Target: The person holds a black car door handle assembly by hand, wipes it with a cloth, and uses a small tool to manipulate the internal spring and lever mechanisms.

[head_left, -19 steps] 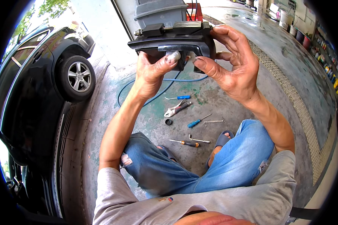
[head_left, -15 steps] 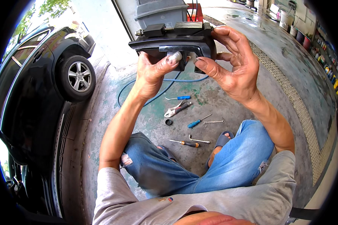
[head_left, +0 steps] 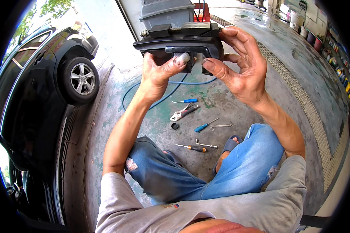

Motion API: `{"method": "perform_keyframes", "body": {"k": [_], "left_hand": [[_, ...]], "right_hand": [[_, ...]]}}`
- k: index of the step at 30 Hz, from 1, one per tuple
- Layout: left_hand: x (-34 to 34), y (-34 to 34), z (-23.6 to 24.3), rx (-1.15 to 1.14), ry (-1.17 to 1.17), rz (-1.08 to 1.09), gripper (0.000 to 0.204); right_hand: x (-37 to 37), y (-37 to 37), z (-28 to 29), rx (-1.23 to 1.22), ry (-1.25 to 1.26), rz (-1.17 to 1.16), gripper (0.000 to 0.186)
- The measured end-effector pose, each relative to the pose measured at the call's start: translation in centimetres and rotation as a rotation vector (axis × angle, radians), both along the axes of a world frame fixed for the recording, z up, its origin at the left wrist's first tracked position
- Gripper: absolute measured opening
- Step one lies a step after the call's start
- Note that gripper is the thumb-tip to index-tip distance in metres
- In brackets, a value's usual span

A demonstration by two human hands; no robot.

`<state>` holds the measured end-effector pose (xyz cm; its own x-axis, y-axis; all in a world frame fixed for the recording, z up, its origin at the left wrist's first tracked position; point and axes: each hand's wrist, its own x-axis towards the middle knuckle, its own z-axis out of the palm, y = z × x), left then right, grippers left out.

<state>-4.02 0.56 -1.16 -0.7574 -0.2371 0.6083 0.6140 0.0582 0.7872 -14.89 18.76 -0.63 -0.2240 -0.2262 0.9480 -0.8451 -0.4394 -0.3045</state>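
Raised in front of me is a black part [head_left: 151, 46] with a glossy curved bar, shaped like a car door handle. Along its top run dark blocks and a threaded rod [head_left: 176, 29], much like the jaws of a small vise; how these join the part I cannot tell. My left hand [head_left: 158, 73] grips it from below, thumb pressed to the underside of the bar and fingers hidden behind. At the right end, my right hand [head_left: 243, 70] curls round it, fingers on the far side and thumb against the lower edge.
On the concrete floor lie locking pliers [head_left: 184, 112], a blue-handled hook pick [head_left: 189, 101], a blue screwdriver [head_left: 202, 127], an orange-and-black screwdriver [head_left: 196, 148], wrenches [head_left: 221, 126] and a black ring [head_left: 174, 126]. A blue hose [head_left: 125, 95] loops beyond. A black car [head_left: 31, 97] stands left; a grey bin [head_left: 165, 15] is ahead.
My left thumb has shifted very slightly along the underside of the black part. Otherwise, both hands and the part stay in nearly the same place.
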Motion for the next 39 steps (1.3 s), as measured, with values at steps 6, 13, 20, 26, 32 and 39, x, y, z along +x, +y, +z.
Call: {"method": "perform_keyframes", "body": {"k": [6,13,20,26,32,39], "left_hand": [[-0.06,0.14,0.23,-0.011,0.010,-0.009,0.060],[-0.11,0.21,-0.04,0.014,0.014,-0.002,0.062],[-0.03,0.18,0.04,-0.003,-0.002,0.002,0.062],[0.05,0.32,0.24,-0.007,-0.004,-0.009,0.061],[-0.02,0.30,0.15,-0.010,0.009,0.005,0.061],[-0.12,0.02,-0.05,-0.009,-0.004,0.020,0.062]], "right_hand": [[-0.14,-0.04,-0.01,-0.008,0.015,-0.004,0.069],[0.15,-0.05,0.14,-0.020,-0.008,0.017,0.070],[0.03,-0.12,0.04,-0.031,0.010,0.031,0.070],[-0.12,0.01,0.05,-0.016,0.037,0.011,0.070],[0.03,0.00,0.20,-0.012,0.027,0.039,0.069],[0.22,0.09,0.23,0.004,-0.016,0.060,0.068]]}}
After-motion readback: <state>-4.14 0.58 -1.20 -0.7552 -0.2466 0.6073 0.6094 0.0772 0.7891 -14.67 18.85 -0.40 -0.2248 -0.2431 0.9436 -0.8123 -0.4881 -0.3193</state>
